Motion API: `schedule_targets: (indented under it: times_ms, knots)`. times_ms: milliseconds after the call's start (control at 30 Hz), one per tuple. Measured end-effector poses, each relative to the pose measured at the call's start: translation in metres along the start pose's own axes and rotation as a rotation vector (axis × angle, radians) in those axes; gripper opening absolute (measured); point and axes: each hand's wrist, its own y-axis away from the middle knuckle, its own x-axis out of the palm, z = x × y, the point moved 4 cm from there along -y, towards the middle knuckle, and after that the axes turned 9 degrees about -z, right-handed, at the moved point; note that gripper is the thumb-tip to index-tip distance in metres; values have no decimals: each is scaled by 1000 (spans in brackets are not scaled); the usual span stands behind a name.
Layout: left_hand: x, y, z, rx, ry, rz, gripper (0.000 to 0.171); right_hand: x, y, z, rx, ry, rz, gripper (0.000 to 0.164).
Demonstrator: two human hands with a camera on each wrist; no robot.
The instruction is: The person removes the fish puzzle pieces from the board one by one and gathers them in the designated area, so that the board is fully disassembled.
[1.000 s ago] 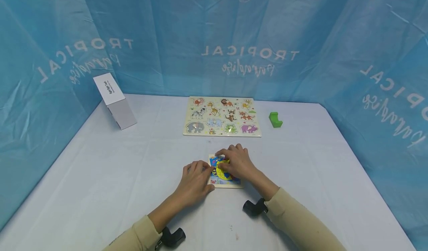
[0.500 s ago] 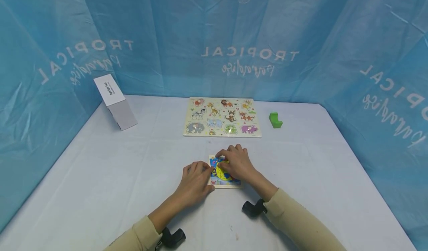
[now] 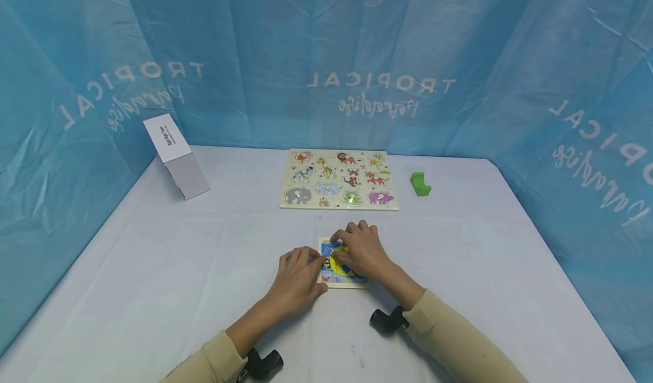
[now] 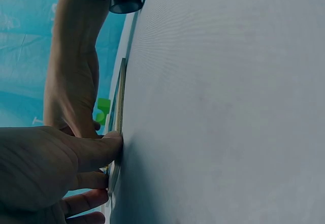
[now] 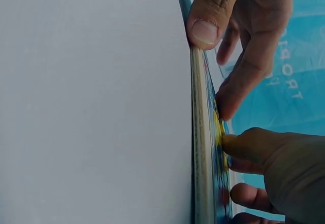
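Note:
A small jigsaw puzzle with a pale wooden frame and a blue and yellow picture lies flat on the white table. My left hand holds its left side. In the right wrist view, the left thumb is against the frame's near corner, and another finger reaches onto the picture. My right hand is over the upper right part, thumb and bent fingers touching the picture. The right thumb's tip is on a yellow area. Whether it pinches a single piece is hidden.
Behind the hands lies a larger animal peg board. A green notched block is to its right. A grey-white box stands at the back left. Blue printed curtains surround the table at the back and sides.
The right hand's fingertips have shifted very slightly on the puzzle. The left hand and the puzzle have stayed nearly still.

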Motion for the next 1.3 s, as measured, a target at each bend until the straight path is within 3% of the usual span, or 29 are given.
schedule_targets:
  times_ms: [467, 867, 1300]
  knots:
    - [0, -1, -1, -7, -8, 5, 53, -2, 1, -5, 9, 21, -85, 26]
    - [-1, -1, -2, 1, -5, -3, 53, -11, 3, -14, 16, -28, -72, 27]
    - [1, 1, 0, -21, 29, -19, 53, -41, 22, -56, 19, -79, -139, 25]
